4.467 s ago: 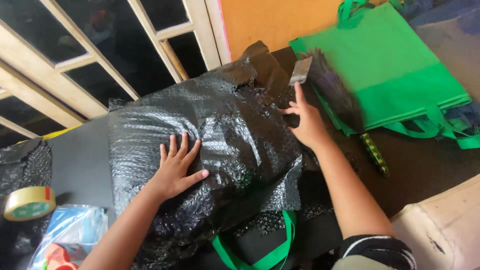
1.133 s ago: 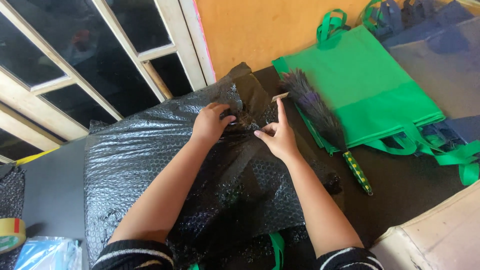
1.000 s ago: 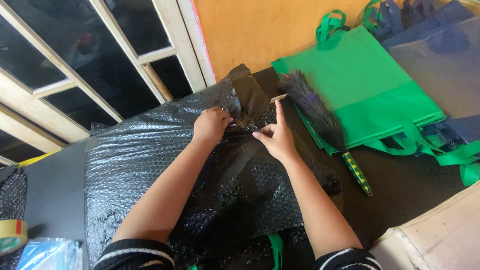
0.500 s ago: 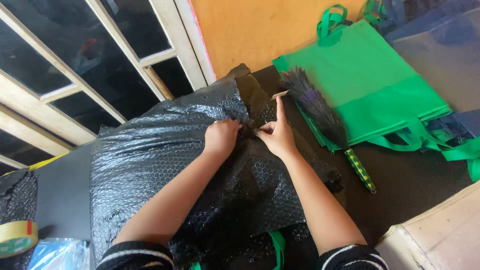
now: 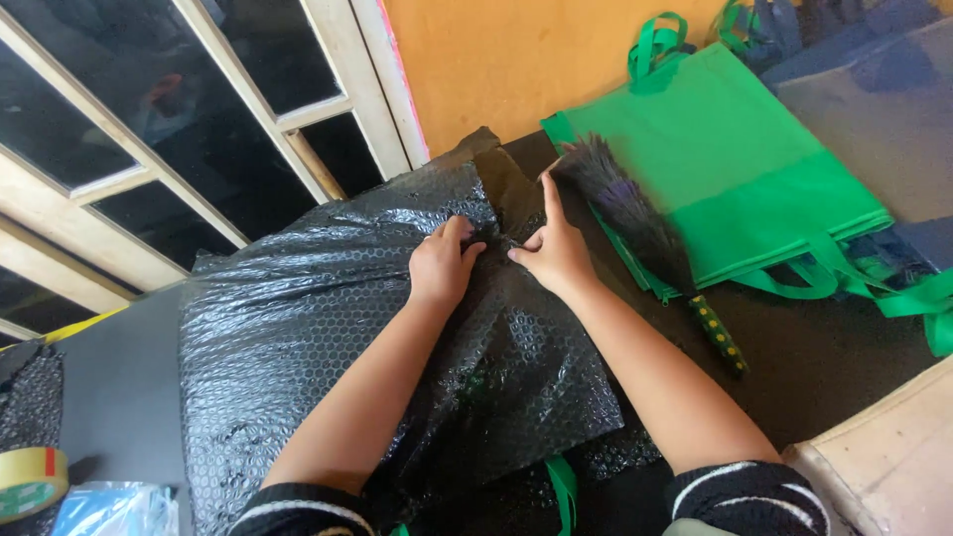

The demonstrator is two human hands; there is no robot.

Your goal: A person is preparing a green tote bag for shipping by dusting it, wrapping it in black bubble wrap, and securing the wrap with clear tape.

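Where hands (image 5: 442,263) (image 5: 551,248) meet — black bubble wrap (image 5: 298,328) pinched.

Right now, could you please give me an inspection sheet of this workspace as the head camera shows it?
Surface: dark tabletop, mostly covered.
Job's things: black bubble wrap bundled round something with green straps showing at the near edge; contents hidden.
Clutter: flat green bag at right; feather duster with a dotted handle lying across its edge; tape roll and blue packet at the near left corner.
Grippers: left hand and right hand meet at the top fold of the wrap, fingers pinching the film.
Cables: nothing seen.
Surroundings: glazed wooden window frame at left, orange wall behind, pale box edge at near right.
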